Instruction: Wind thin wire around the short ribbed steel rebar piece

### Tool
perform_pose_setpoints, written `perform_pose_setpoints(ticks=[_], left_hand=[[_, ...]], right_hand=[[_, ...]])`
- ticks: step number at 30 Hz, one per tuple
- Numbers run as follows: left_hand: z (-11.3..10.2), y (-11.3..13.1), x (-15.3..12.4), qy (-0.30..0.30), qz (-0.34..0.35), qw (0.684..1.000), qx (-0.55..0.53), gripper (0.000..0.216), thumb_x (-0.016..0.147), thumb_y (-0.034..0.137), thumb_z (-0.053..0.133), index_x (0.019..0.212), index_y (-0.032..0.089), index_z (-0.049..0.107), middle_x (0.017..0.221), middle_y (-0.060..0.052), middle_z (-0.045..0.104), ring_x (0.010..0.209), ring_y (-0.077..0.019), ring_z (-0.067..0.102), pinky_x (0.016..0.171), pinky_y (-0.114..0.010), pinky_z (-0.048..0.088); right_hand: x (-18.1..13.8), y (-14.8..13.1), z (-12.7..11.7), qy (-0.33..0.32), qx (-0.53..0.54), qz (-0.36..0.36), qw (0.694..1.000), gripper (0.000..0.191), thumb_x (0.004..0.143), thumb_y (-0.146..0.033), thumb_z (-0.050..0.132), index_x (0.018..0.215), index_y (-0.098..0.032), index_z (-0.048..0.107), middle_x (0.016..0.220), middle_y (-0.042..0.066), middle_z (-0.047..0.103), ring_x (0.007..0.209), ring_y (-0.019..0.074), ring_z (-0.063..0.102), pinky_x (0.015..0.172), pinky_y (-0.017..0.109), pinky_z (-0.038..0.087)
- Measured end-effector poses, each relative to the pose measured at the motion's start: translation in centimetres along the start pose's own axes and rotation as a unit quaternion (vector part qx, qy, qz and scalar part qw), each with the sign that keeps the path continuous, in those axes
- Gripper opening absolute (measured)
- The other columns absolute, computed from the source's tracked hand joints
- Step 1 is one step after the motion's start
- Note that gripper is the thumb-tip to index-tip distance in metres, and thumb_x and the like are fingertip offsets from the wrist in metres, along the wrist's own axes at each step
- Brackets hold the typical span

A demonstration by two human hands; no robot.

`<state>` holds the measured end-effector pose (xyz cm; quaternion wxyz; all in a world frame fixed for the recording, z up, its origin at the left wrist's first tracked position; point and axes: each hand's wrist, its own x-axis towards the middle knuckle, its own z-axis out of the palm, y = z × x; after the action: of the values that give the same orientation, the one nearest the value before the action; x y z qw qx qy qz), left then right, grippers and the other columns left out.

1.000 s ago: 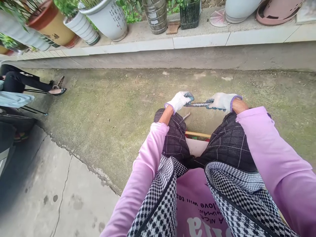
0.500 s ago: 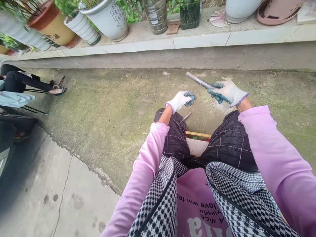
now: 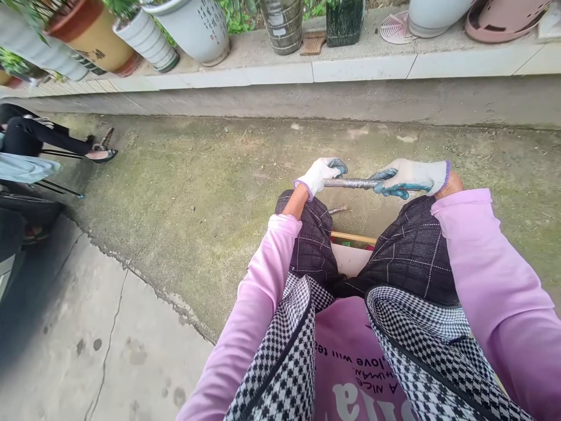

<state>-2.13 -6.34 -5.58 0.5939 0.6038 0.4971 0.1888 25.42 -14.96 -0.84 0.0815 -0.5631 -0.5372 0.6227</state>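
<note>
My right hand (image 3: 409, 177), in a white glove with blue-green coated fingers, is closed around a stick wound with thin silvery wire (image 3: 350, 183). The stick lies nearly level, its left end just under my left hand. In a matching glove, my left hand (image 3: 326, 172) has its fingers curled together beside that end. Whatever may be in those fingers is too small to make out. A second short stick (image 3: 338, 209) shows by my left knee, partly hidden by the trouser leg.
Between my knees is something with a yellow edge (image 3: 354, 238). Ahead runs a low tiled ledge (image 3: 359, 70) with several potted plants, among them a white pot (image 3: 193, 32). At the left, a seated person's legs (image 3: 52, 134) are visible. Mossy concrete (image 3: 188, 193) lies around me.
The wire-wound stick has swung from slanting up and away to nearly level, its free end coming down to my left hand. My right hand has shifted slightly right and nearer.
</note>
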Motion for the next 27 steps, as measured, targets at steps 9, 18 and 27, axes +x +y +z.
perform_pose_setpoints(ticks=[9, 18, 27], left_hand=[[0.5, 0.8, -1.2, -0.007, -0.041, 0.998, 0.037, 0.013, 0.089, 0.005, 0.076, 0.087, 0.017, 0.081, 0.069, 0.003, 0.073, 0.066, -0.0102, 0.064, 0.069, -0.022, 0.046], [0.9, 1.6, -1.6, -0.003, -0.059, 0.998, 0.004, 0.014, 0.101, 0.005, 0.079, 0.092, 0.016, 0.079, 0.068, 0.004, 0.073, 0.063, -0.0081, 0.065, 0.066, -0.02, 0.048], [0.6, 1.8, -1.7, -0.013, -0.065, 0.997, -0.038, 0.007, 0.099, 0.01, 0.084, 0.1, 0.016, 0.08, 0.073, 0.003, 0.078, 0.064, -0.0069, 0.07, 0.071, -0.018, 0.052]], right_hand=[[1.9, 0.7, 0.9, 0.016, -0.131, 0.069, 0.989, 0.017, 0.093, -0.033, 0.099, 0.094, -0.021, 0.087, 0.075, 0.001, 0.07, 0.059, 0.0155, 0.055, 0.055, 0.031, 0.044], [3.3, -0.8, 0.1, 0.197, -0.33, 0.058, 0.921, 0.032, 0.113, -0.039, 0.08, 0.132, -0.023, 0.099, 0.098, 0.013, 0.088, 0.094, 0.0324, 0.082, 0.075, 0.037, 0.057], [1.9, -1.2, 1.0, 0.248, -0.017, 0.013, 0.968, 0.025, 0.113, -0.038, 0.091, 0.127, -0.018, 0.09, 0.076, 0.003, 0.068, 0.061, 0.0173, 0.056, 0.051, 0.029, 0.051]])
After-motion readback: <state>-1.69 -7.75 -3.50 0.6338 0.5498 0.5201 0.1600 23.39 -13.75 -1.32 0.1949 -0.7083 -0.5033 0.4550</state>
